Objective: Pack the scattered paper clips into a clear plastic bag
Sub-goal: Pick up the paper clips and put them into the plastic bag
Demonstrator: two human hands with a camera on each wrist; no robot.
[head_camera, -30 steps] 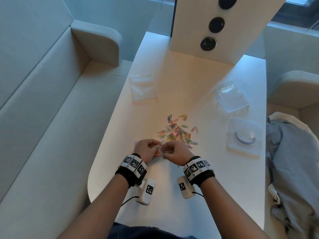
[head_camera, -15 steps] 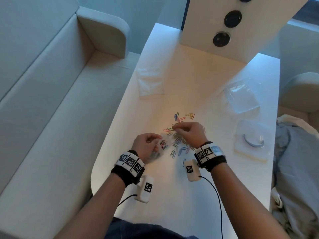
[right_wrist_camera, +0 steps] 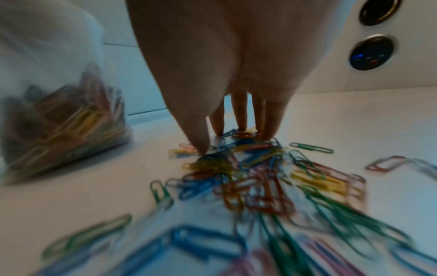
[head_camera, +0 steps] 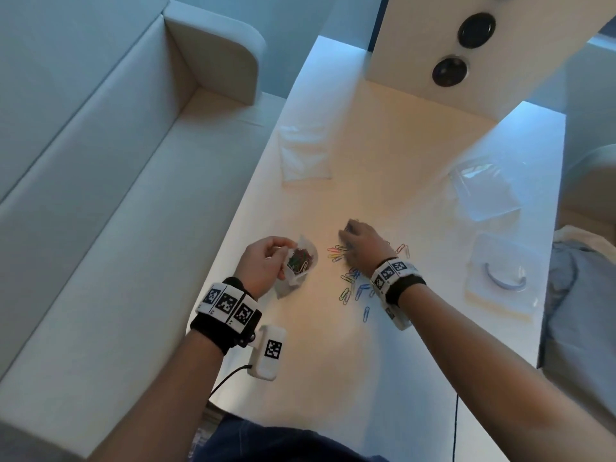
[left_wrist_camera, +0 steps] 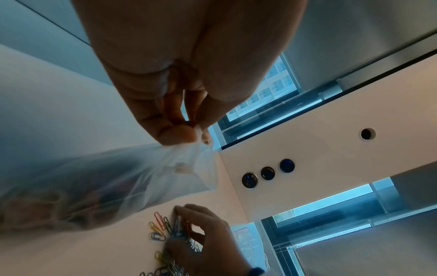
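1. A long white table (head_camera: 383, 181) holds everything here.
2. Closest to the person, black-and-white square code tags sit on both wrist bands. No words on them can be read.
3. The left hand (head_camera: 263, 265) is over the table's left edge. Its thumb and fingers pinch the top of a small clear plastic bag (head_camera: 300, 261), which already has many colourful paper clips inside.
4. Just to the right of the bag lies a loose pile of colourful wire paper clips (head_camera: 350, 285) on the table: blue, green, yellow, red and pink.
5. The right hand (head_camera: 363, 243) is on that pile. Its fingers (right_wrist_camera: 241, 112) point down, spread a little apart, and their tips touch the clips. I cannot tell if any clip is caught between them.
6. To the right of the pile lies a flat clear packet with a curved grey piece (head_camera: 503, 281) inside.
7. Farther along the table lie two more clear plastic bags (head_camera: 305, 155), one on each side.
8. At the table's far end stands a white panel with round black sockets (head_camera: 450, 71).
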